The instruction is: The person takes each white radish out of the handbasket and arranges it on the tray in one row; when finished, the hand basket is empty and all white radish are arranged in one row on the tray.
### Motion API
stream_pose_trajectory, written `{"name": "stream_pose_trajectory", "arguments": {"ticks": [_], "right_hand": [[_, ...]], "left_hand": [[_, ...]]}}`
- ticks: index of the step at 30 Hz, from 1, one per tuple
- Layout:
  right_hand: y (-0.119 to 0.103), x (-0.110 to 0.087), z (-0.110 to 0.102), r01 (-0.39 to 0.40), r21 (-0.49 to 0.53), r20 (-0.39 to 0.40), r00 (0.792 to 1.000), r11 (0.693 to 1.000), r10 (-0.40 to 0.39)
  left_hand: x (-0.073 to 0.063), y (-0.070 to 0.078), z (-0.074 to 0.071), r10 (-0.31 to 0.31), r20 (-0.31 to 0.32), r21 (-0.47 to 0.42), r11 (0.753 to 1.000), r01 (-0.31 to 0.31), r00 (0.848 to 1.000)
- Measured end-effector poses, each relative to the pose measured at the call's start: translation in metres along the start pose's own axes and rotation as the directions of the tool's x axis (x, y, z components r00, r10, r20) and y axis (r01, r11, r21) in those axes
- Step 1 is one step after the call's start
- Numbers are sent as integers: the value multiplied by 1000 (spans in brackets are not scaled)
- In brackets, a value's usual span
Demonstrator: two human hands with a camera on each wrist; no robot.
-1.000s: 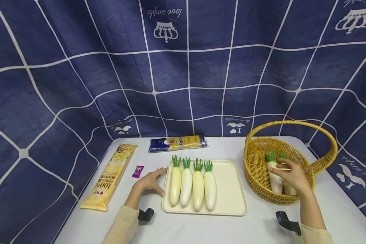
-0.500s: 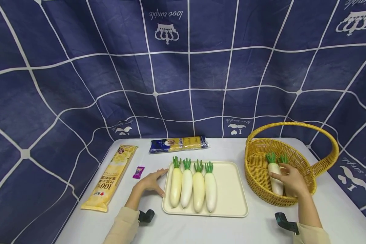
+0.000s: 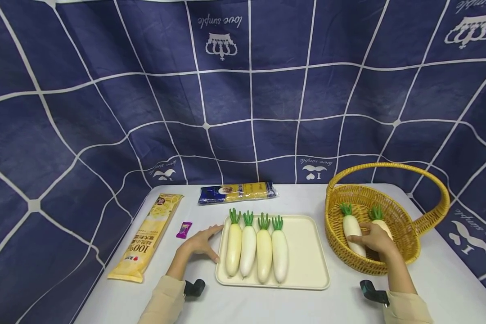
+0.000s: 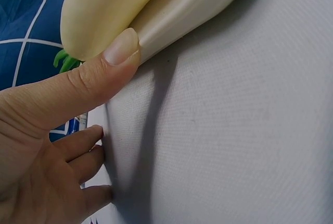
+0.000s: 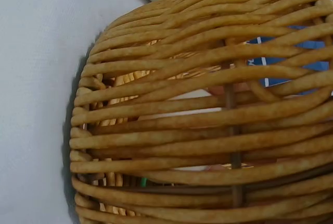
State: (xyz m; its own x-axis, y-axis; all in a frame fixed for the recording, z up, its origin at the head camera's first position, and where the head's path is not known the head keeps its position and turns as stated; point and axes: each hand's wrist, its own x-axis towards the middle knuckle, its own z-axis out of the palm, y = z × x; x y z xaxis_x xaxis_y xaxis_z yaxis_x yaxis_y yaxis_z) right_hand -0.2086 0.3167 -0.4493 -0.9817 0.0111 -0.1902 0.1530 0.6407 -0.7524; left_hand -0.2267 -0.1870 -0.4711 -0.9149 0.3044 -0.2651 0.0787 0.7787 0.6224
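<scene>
My right hand point(image 3: 376, 238) reaches into the wicker basket point(image 3: 409, 222) and grips a white radish point(image 3: 351, 222), thumb on its near side. A second, creamier radish point(image 3: 382, 223) lies to the right, partly hidden by that hand. In the right wrist view the basket's woven wall point(image 5: 208, 114) hides most of the hand. My left hand point(image 3: 200, 240) rests at the left edge of the cream tray point(image 3: 308, 252), fingers spread. Its thumb point(image 4: 122, 49) touches the tray rim beside a yellowish radish point(image 4: 104, 15). Several radishes point(image 3: 249, 249), green tops away from me, lie side by side on the tray's left half.
A yellow pasta packet point(image 3: 146, 238) lies at the left of the table, with a small purple wrapped sweet point(image 3: 184, 230) beside it. Behind the tray is a blue-and-yellow spaghetti packet point(image 3: 237, 193). The basket's tall handle point(image 3: 389, 165) arches over it. A blue checked curtain point(image 3: 243, 99) hangs behind.
My right hand has lowered onto the white radish in the basket and shifted left with it, parting it from the creamier one. The left hand has stayed at the tray.
</scene>
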Motion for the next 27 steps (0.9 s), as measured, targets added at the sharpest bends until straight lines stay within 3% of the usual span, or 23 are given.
{"name": "stream_pose_trajectory", "arguments": {"ticks": [12, 18, 27], "right_hand": [[-2, -3, -1, 25, -74, -77, 997, 997, -31], [1, -4, -1, 46, 68, -82, 996, 997, -40], [0, -10, -8, 2, 204, -96, 995, 979, 18]], "left_hand": [[-1, 0, -1, 3, -3, 5, 1000, -3, 1000], [0, 0, -1, 10, 2, 9, 1000, -10, 1000], [2, -3, -1, 6, 2, 19, 1000, -6, 1000]]}}
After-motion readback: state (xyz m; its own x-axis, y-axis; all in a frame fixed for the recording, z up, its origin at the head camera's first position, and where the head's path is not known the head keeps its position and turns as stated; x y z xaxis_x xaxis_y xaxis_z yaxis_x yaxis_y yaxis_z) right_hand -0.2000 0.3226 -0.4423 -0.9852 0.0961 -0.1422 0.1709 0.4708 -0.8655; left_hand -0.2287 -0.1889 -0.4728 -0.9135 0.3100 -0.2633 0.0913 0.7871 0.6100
